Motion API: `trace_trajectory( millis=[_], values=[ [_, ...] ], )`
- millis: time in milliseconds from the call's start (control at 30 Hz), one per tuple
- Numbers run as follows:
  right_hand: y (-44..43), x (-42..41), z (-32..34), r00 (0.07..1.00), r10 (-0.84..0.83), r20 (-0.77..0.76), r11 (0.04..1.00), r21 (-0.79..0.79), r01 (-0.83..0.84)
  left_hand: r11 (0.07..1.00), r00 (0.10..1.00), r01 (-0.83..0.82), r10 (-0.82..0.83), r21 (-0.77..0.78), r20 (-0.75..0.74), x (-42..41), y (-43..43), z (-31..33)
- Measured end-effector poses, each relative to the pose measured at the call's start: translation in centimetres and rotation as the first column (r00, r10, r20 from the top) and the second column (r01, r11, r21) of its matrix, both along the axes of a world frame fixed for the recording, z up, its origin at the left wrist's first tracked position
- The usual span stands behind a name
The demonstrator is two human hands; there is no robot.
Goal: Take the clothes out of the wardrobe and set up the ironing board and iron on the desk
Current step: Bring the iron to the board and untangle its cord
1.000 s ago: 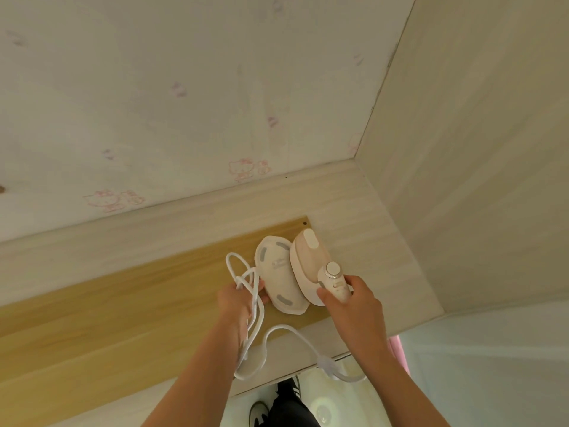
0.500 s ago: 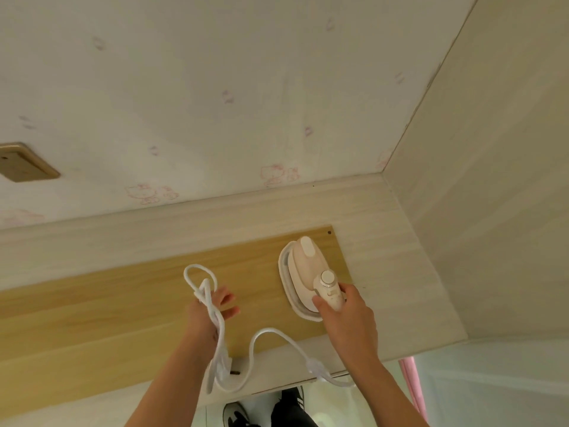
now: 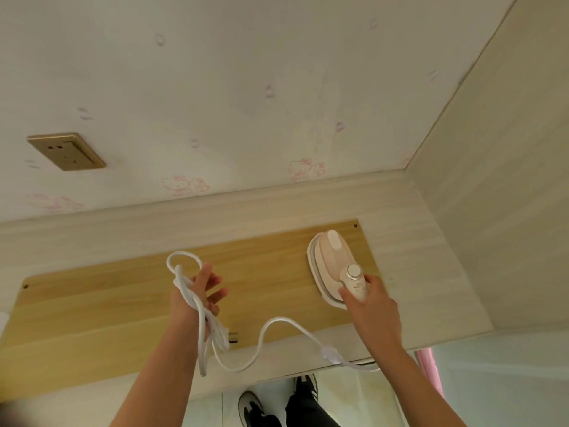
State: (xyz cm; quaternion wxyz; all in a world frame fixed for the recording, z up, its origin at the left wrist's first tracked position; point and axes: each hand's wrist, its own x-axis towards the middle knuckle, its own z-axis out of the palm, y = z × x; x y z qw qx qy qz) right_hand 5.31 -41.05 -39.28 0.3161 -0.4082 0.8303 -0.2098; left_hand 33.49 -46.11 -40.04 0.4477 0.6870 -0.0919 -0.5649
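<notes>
A small cream and pink iron rests on its white base at the right end of the yellow wooden ironing board, which lies flat on the pale desk. My right hand grips the iron's handle. My left hand hovers over the middle of the board with the coiled white cord looped around it, fingers partly spread. The cord's plug hangs below that hand, and the rest of the cord sags across the board's front edge toward the iron.
A gold wall socket sits on the patterned wall at the upper left. A wooden side panel closes off the desk on the right. Below the desk edge are the person's shoes and a pink strip.
The iron went from tilted, with its soleplate showing, to flat on its base on the board. My left hand drew the coiled cord leftward, away from the iron.
</notes>
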Motion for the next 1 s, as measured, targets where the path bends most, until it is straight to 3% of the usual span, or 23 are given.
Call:
trace_trajectory(
  millis=[100, 167, 267, 400, 500, 633, 800, 1000],
  values=[
    [0.1, 0.0, 0.5, 0.994, 0.106, -0.032, 0.993, 0.048, -0.105, 1.000, 1.000, -0.010, 0.010, -0.011, -0.022, 0.1, 0.1, 0.6],
    [0.1, 0.3, 1.1, 0.966, 0.178, -0.185, 0.982, 0.094, -0.162, 1.000, 1.000, -0.020, 0.020, -0.023, -0.021, 0.1, 0.2, 1.1],
    [-0.1, 1.8, 2.8, 0.893, 0.228, -0.387, 0.963, -0.044, -0.265, 0.998, 0.999, -0.044, 0.042, -0.047, -0.035, 0.2, 0.1, 1.6],
    [-1.2, 5.6, 4.1, 0.871, 0.450, -0.200, 0.851, -0.201, -0.486, 0.994, 0.989, -0.097, 0.090, -0.058, -0.117, 0.3, -0.1, 2.6],
    [-1.4, 9.0, 3.8, 0.763, 0.646, 0.019, 0.749, -0.205, -0.630, 0.985, 0.974, -0.157, 0.143, -0.069, -0.174, 0.4, -0.5, 3.4],
    [-1.3, 12.3, 3.0, 0.604, 0.743, 0.287, 0.656, -0.135, -0.743, 0.950, 0.931, -0.284, 0.241, -0.132, -0.273, 0.7, -0.4, 4.2],
    [-2.2, 13.4, 3.1, 0.474, 0.822, 0.315, 0.526, -0.106, -0.843, 0.888, 0.891, -0.409, 0.340, -0.209, -0.300, 0.7, -0.1, 6.0],
    [-3.5, 14.3, 3.3, 0.484, 0.747, 0.457, 0.608, -0.173, -0.775, 0.876, 0.929, -0.365, 0.321, -0.315, -0.185, 0.6, 0.7, 7.6]
  ],
)
